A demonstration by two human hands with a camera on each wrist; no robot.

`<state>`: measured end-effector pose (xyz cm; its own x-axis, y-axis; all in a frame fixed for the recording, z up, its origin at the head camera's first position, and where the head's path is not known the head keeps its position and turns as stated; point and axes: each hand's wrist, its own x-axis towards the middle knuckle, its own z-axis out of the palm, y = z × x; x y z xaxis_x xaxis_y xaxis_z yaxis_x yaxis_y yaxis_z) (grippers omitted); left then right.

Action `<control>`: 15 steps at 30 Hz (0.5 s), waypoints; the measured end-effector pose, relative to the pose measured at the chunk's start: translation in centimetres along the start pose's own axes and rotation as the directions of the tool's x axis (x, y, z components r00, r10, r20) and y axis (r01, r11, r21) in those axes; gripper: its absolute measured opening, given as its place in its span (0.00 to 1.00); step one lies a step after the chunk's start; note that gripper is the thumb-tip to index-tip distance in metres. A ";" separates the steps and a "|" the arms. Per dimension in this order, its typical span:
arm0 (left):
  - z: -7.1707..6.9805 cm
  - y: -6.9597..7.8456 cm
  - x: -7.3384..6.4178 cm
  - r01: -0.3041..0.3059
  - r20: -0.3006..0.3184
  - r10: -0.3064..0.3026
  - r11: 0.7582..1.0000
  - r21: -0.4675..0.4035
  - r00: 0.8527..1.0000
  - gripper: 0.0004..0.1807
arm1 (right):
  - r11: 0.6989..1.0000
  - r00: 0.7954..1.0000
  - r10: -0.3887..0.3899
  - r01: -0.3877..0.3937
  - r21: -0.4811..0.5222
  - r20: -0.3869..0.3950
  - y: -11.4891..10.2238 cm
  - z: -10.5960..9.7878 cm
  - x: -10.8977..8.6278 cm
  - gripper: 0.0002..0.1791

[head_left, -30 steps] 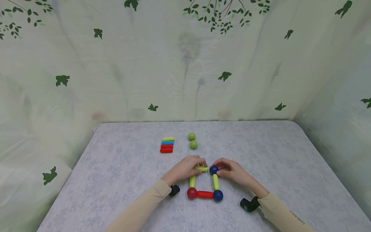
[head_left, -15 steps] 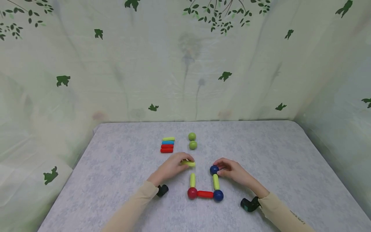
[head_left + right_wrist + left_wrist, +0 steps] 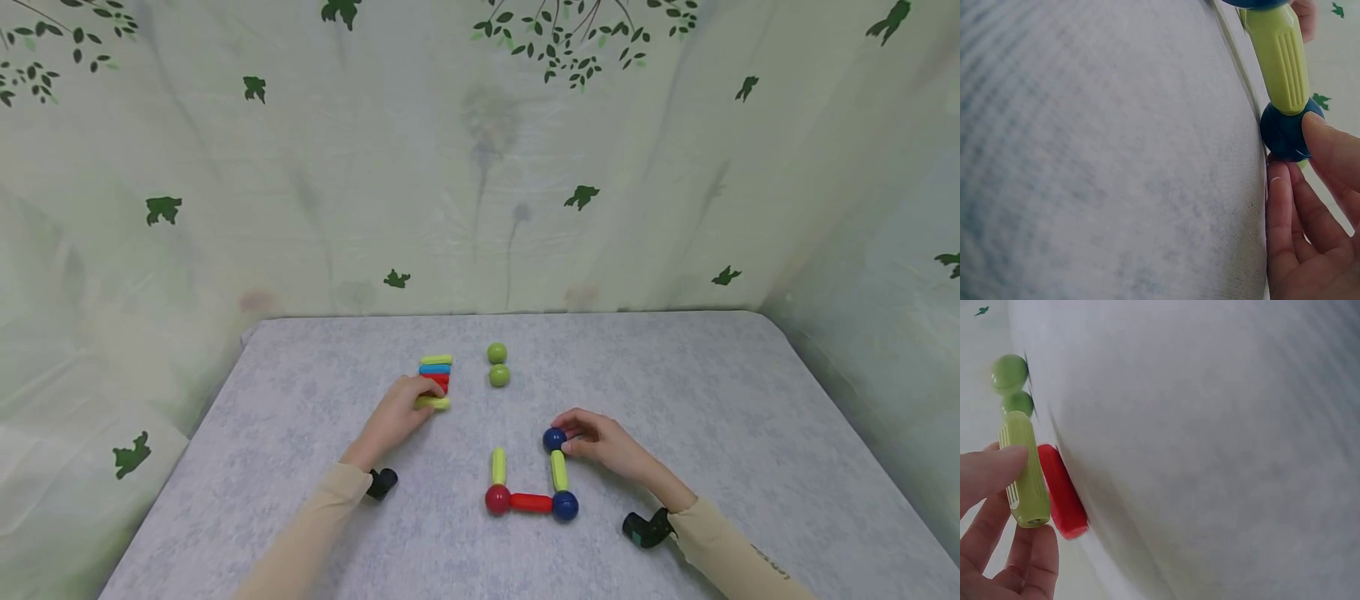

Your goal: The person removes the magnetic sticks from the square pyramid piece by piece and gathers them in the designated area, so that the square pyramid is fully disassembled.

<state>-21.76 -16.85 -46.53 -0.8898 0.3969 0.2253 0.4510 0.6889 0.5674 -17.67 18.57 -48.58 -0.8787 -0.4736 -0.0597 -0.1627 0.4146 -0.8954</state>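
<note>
My left hand (image 3: 397, 412) pinches a yellow-green rod (image 3: 1027, 478) between thumb and fingers, just in front of the red rods (image 3: 1063, 494) in the row at the back. My right hand (image 3: 600, 443) holds a dark blue ball (image 3: 1285, 132) by its side, thumb against it. From that ball a yellow-green rod (image 3: 558, 472) runs to a second blue ball (image 3: 565, 506). A red rod (image 3: 531, 503) links this to a red ball (image 3: 497, 500), from which another yellow-green rod (image 3: 498, 467) points away from me.
Behind the left hand lie a blue rod (image 3: 435, 369) and a yellow-green rod (image 3: 437, 360), in line with the red ones. Two green balls (image 3: 498, 364) rest to their right. A pale curtain (image 3: 480, 167) rises behind the grey-blue table (image 3: 675, 375).
My left hand has carried the yellow-green rod from the far side of the ball-and-rod frame, leftward and back to the row of rods. The right hand stays on its blue ball.
</note>
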 end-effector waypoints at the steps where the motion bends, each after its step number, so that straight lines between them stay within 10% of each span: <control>1: 0.0 -0.2 0.0 0.000 0.001 0.000 1.000 0.010 1.000 0.12 | 1.000 1.000 0.000 0.000 -0.001 0.000 0.0 0.0 0.0 0.15; 15: -0.2 -0.5 0.5 0.096 0.016 -0.098 0.992 0.086 0.995 0.11 | 1.000 1.000 0.012 -0.012 -0.005 -0.010 0.0 0.1 0.1 0.15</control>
<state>-22.46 -17.07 -46.56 -0.9284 0.3372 0.1565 0.3679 0.7734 0.5163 -17.72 18.47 -48.63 -0.8850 -0.4610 -0.0656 -0.1549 0.4242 -0.8922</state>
